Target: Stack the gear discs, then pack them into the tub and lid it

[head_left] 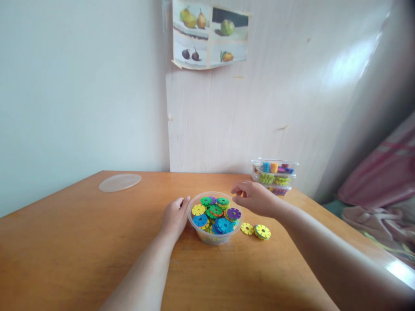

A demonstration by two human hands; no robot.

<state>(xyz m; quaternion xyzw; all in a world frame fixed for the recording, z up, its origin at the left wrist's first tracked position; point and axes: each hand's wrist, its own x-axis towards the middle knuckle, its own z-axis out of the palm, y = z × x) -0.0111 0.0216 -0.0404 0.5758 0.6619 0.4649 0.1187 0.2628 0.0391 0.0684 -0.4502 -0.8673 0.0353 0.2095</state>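
Note:
A round translucent plastic tub (212, 238) stands on the wooden table in front of me, filled with flat notched discs in blue, green, yellow, purple and orange. My left hand (175, 216) is against the tub's left side, thumb by the rim, gripping its edge; some of its fingers are hidden. Just above the right rim hovers my right hand (254, 198), its fingers bent and a gap between thumb and forefinger, with nothing visible in it. Right of the tub lie a single yellow disc (247, 229) and a small stack of discs (262, 232) topped with yellow.
A round translucent lid (119, 182) lies at the table's far left. Stacked clear boxes (275, 176) of colourful pieces stand at the back right, behind my right hand. Fruit pictures (210, 36) hang on the wall. Crumpled cloth (376, 224) is beyond the table's right edge.

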